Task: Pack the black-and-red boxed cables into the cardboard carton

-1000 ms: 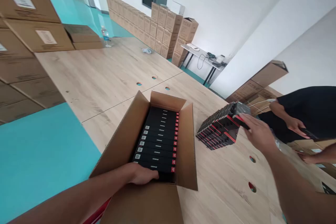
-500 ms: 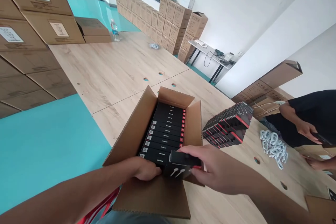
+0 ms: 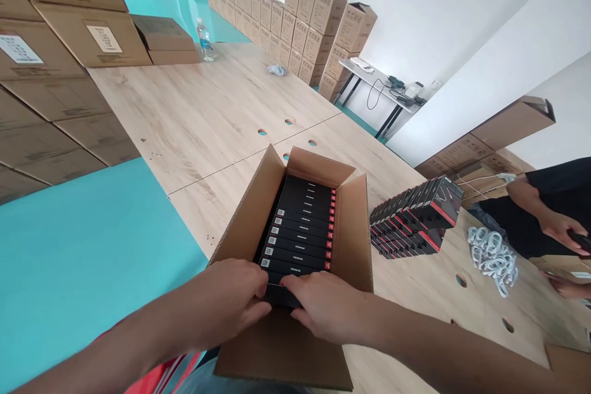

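An open cardboard carton (image 3: 354, 228) stands in front of me with its flaps up. Inside it, a row of slim black boxes (image 3: 303, 237) is packed on edge, with white lettering, red ends and pale square codes. At the near end of that row, both hands grip one black box (image 3: 281, 297). My left hand (image 3: 237, 295) pinches its left part, fingers closed. My right hand (image 3: 323, 306) is closed on the right part, thumb over the top edge. The lower part of this box is hidden by the hands and the carton.
Right of the carton stands a two-tier stack of black-and-red boxes (image 3: 410, 215). Beyond lie coiled white cables (image 3: 493, 258), near a person in black (image 3: 545, 203) holding a dark object. Large cartons (image 3: 69, 43) rise at left, beside a water bottle (image 3: 204, 42). The wooden table (image 3: 198, 117) has round holes.
The black box in my right hand has moved left and down into the carton's near end. My left hand has come up from inside the carton and now grips that box too.
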The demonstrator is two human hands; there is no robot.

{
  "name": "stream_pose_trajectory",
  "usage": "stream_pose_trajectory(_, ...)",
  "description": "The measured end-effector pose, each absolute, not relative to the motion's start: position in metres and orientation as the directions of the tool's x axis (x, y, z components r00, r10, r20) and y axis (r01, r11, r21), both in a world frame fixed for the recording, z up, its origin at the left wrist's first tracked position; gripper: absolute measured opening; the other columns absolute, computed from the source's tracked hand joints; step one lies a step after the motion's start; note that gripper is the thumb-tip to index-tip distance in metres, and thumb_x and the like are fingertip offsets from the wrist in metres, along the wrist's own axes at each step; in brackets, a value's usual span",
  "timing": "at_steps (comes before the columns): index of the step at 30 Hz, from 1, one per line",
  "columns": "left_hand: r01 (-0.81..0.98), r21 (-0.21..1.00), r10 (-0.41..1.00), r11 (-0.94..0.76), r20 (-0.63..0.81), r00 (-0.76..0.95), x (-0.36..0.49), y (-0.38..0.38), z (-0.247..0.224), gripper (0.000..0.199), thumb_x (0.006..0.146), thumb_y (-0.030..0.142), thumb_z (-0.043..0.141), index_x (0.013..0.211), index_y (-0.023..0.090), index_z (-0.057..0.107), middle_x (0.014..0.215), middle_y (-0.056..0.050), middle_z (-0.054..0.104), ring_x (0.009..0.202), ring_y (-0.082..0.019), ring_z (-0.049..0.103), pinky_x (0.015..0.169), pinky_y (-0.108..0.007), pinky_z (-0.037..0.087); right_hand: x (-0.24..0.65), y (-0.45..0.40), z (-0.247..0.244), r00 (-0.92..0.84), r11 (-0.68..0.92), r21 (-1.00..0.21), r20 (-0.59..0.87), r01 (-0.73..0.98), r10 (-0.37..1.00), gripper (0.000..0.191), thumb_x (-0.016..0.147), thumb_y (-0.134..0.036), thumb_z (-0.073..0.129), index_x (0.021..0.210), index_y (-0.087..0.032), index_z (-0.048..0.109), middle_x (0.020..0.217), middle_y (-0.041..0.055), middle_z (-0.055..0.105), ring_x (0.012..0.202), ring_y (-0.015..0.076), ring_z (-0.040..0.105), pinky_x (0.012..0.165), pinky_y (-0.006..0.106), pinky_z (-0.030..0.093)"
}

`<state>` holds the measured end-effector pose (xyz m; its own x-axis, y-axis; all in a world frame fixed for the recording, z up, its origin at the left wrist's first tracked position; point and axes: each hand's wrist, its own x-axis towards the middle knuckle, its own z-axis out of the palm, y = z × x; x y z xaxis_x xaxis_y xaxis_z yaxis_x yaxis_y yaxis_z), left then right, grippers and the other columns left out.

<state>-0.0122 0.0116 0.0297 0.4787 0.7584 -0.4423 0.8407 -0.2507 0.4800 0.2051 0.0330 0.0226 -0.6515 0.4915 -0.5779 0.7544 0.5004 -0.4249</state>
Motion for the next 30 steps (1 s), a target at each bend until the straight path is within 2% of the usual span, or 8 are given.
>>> stream_pose_trajectory(2, 0.849, 0.480, 0.782, -0.221, -0.434, 0.448, -0.007, 0.010, 0.024, 0.011, 0.086, 0.033, 0.058, 0.092, 0.024, 0.062, 0.096, -0.002, 0.070, 0.087, -0.024, 0.067, 0.068, -0.033, 0.044, 0.201, 0.036, 0.020, -0.660, 0.503, -0.433, -0.564, 0.748, 0.496, 0.042, 0.090, -0.031, 0.057, 0.130, -0.018, 0.057, 0.109, 0.0156, 0.073, 0.097, 0.0340, 0.070, 0.078, 0.041, 0.051)
stream_pose_trajectory(5, 0.860, 0.470, 0.795, -0.199, -0.436, 0.423, 0.005, 0.010, 0.012, 0.019, 0.085, 0.027, 0.060, 0.104, 0.024, 0.058, 0.106, -0.003, 0.068, 0.096, -0.027, 0.067, 0.071, -0.036, 0.045, 0.200, 0.043, 0.020, -0.655, 0.452, -0.473, -0.555, 0.756, 0.514, 0.049, 0.089, -0.036, 0.058, 0.135, -0.021, 0.054, 0.114, 0.0156, 0.072, 0.103, 0.0350, 0.069, 0.083, 0.042, 0.051)
stream_pose_trajectory(11, 0.875, 0.391, 0.751, -0.285, -0.477, 0.457, 0.011, 0.014, 0.005, 0.023, 0.083, 0.021, 0.063, 0.105, 0.022, 0.059, 0.101, -0.006, 0.069, 0.095, -0.030, 0.067, 0.077, -0.043, 0.052, 0.203, 0.038, 0.012, -0.606, 0.304, -0.535, -0.584, 0.788, 0.541, 0.051, 0.082, -0.034, 0.064, 0.132, -0.025, 0.058, 0.113, 0.0113, 0.072, 0.103, 0.0329, 0.068, 0.083, 0.040, 0.051)
stream_pose_trajectory(15, 0.864, 0.232, 0.683, -0.447, -0.535, 0.497, 0.009, 0.016, -0.003, 0.032, 0.077, 0.001, 0.054, 0.103, 0.018, 0.065, 0.090, -0.009, 0.071, 0.087, -0.032, 0.067, 0.076, -0.047, 0.054, 0.213, 0.041, 0.020, -0.578, 0.231, -0.551, -0.617, 0.802, 0.534, 0.050, 0.077, -0.038, 0.074, 0.124, -0.023, 0.066, 0.114, 0.0111, 0.073, 0.106, 0.0324, 0.067, 0.085, 0.040, 0.052)
stream_pose_trajectory(17, 0.841, 0.183, 0.652, -0.508, -0.556, 0.515, 0.008, 0.016, -0.006, 0.029, 0.076, 0.000, 0.053, 0.096, 0.016, 0.068, 0.087, -0.010, 0.071, 0.088, -0.034, 0.066, 0.077, -0.049, 0.054, 0.225, 0.047, 0.035, -0.574, 0.193, -0.589, -0.574, 0.785, 0.584, 0.043, 0.080, -0.041, 0.073, 0.120, -0.025, 0.069, 0.116, 0.0088, 0.073, 0.109, 0.0309, 0.066, 0.091, 0.042, 0.052)
stream_pose_trajectory(19, 0.836, 0.212, 0.668, -0.506, -0.517, 0.536, 0.008, 0.014, -0.006, 0.019, 0.083, 0.013, 0.058, 0.098, 0.015, 0.069, 0.097, -0.013, 0.070, 0.096, -0.035, 0.063, 0.082, -0.051, 0.054, 0.244, 0.053, 0.054, -0.550, 0.108, -0.668, -0.498, 0.736, 0.671, 0.038, 0.086, -0.044, 0.068, 0.120, -0.027, 0.068, 0.119, 0.0056, 0.072, 0.109, 0.0263, 0.067, 0.094, 0.040, 0.053)
stream_pose_trajectory(22, 0.839, 0.282, 0.707, -0.466, -0.452, 0.544, 0.008, 0.009, -0.005, 0.024, 0.095, 0.032, 0.052, 0.108, 0.020, 0.068, 0.108, -0.012, 0.067, 0.100, -0.033, 0.061, 0.087, -0.052, 0.052, 0.286, 0.056, 0.078, -0.424, 0.014, -0.745, -0.363, 0.667, 0.830, 0.039, 0.092, -0.050, 0.061, 0.125, -0.030, 0.065, 0.127, 0.0049, 0.068, 0.113, 0.0230, 0.065, 0.096, 0.038, 0.055)
stream_pose_trajectory(30, 0.834, 0.191, 0.608, -0.517, -0.604, 0.515, 0.016, 0.026, -0.015, 0.027, 0.087, 0.009, 0.049, 0.098, 0.017, 0.072, 0.096, -0.013, 0.073, 0.092, -0.035, 0.067, 0.077, -0.051, 0.056, 0.403, 0.036, 0.078, -0.018, -0.079, -0.760, -0.119, 0.645, 0.993, 0.044, 0.085, -0.057, 0.067, 0.119, -0.029, 0.069, 0.123, 0.0091, 0.071, 0.109, 0.0284, 0.069, 0.092, 0.042, 0.062)
